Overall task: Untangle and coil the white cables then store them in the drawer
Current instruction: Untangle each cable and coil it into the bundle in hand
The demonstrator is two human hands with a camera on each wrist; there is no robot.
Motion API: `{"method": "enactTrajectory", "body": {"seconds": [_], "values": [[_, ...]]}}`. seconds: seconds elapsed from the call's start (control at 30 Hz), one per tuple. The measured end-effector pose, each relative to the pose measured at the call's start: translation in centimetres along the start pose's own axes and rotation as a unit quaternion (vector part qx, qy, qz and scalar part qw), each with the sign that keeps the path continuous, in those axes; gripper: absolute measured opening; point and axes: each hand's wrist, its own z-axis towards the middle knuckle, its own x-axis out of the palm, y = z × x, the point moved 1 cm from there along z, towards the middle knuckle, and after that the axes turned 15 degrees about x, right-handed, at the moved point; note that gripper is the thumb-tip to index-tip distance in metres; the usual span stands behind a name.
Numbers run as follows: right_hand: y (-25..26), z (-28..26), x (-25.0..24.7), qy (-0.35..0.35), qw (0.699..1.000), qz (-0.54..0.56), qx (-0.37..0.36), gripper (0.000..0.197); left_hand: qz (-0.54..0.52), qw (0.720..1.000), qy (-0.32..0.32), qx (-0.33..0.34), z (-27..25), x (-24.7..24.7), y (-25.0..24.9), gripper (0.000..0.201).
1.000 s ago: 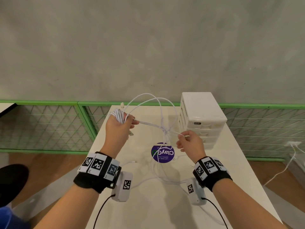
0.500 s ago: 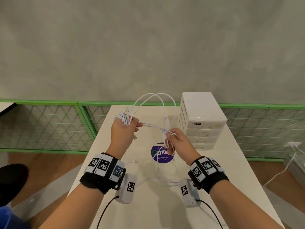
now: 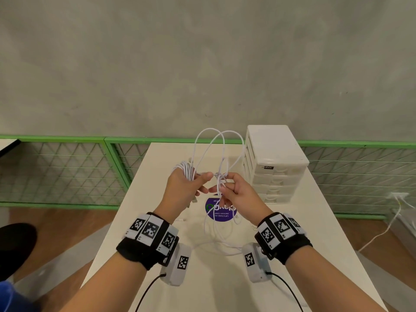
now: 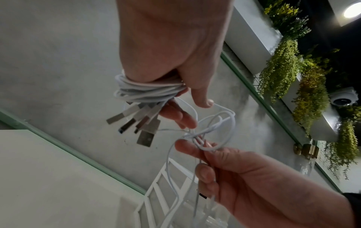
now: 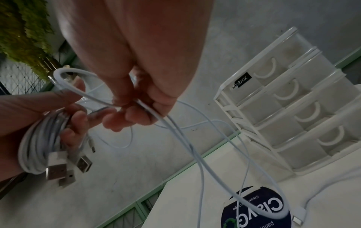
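The thin white charging cables [image 3: 221, 152] hang in the air above the near middle of the pale rectangular table [image 3: 315, 221], strung between the two hands, with their loose tails trailing down onto the tabletop beside a round purple sticker [image 3: 219, 210]. Part of their length is already wound into a tight white coil [image 4: 148, 89] around the left hand [image 3: 182, 188], whose fingers curl to hold the turns, several flat silver USB plugs [image 4: 136, 123] dangling below it. Just beside it, the right hand [image 3: 238, 192] pinches a small knot [image 4: 193, 134] where several strands cross, its fingertips [image 5: 125, 106] closed on the strands and two tall loops standing up above.

These cables look light, soft and smooth, so they should bend freely but slide and spring back when let go; the knot probably tightens if the strands are pulled apart hard. The better hold seems to be right at the crossing, loosening one loop with the fingertips and feeding a free end through, while the coil stays gripped so its turns do not spill.

The white plastic four-drawer storage box [image 3: 276, 163] stands on the table's far right side, all drawers closed. Behind it run a green-framed wire mesh fence [image 3: 67, 170] and a grey concrete wall [image 3: 202, 64].
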Motion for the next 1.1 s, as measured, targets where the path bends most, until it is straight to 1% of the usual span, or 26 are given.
{"method": "enactTrajectory", "body": {"seconds": [0.1,0.23,0.33,0.43,0.53,0.6,0.67,0.77,0.83,0.87,0.93,1.0,1.03,1.1], "values": [[0.0,-0.1,0.2,0.009,1.0,-0.006,0.001,0.016,0.013,1.0,0.014,0.008,-0.3,0.5,-0.3,0.024],[0.2,0.0,0.3,-0.023,1.0,0.002,0.016,0.014,-0.009,1.0,0.02,-0.02,-0.5,0.5,-0.2,0.028],[0.4,-0.1,0.1,-0.044,0.998,0.023,0.024,0.013,-0.017,0.999,0.038,-0.021,-0.7,0.4,-0.2,0.034],[0.6,-0.2,0.3,-0.052,0.998,0.037,0.022,0.015,-0.001,0.999,0.041,-0.028,-0.7,0.5,-0.1,0.027],[0.7,-0.1,0.4,-0.053,0.997,0.054,0.019,0.012,0.002,0.998,0.043,-0.035,-0.6,0.5,0.2,0.022],[0.5,-0.2,0.3,-0.045,0.998,0.049,0.014,0.011,0.004,0.999,0.035,-0.036,-0.5,0.4,0.5,0.021],[0.4,-0.3,0.3,-0.018,0.999,0.037,0.005,0.012,0.012,0.999,0.021,-0.037,-0.3,0.2,0.7,0.022],[0.0,-0.4,0.1,0.003,1.0,-0.031,-0.001,0.017,0.045,0.998,0.018,-0.026,-0.1,0.0,0.7,0.019],[0.0,-0.5,-0.2,-0.02,0.998,-0.063,0.001,0.017,0.071,0.997,0.028,-0.003,-0.1,0.0,0.6,0.02],[0.0,-0.6,-0.5,-0.04,0.997,-0.06,0.008,0.018,0.081,0.996,0.034,0.009,-0.1,0.0,0.5,0.02],[0.2,-0.8,-1.2,-0.076,0.997,-0.022,0.018,0.021,0.096,0.994,0.043,0.023,-0.2,-0.1,0.5,0.02],[0.4,-0.7,-2.0,-0.119,0.993,0.008,0.008,0.023,0.102,0.993,0.059,0.032,-0.4,-0.2,0.6,0.019],[0.5,-0.5,-2.5,-0.146,0.989,0.0,-0.001,0.024,0.102,0.991,0.074,0.034,-0.5,-0.2,0.7,0.017],[0.8,-0.2,-3.1,-0.186,0.981,-0.057,-0.023,0.023,0.108,0.986,0.122,0.035,-0.8,-0.1,0.8,0.014]]}}
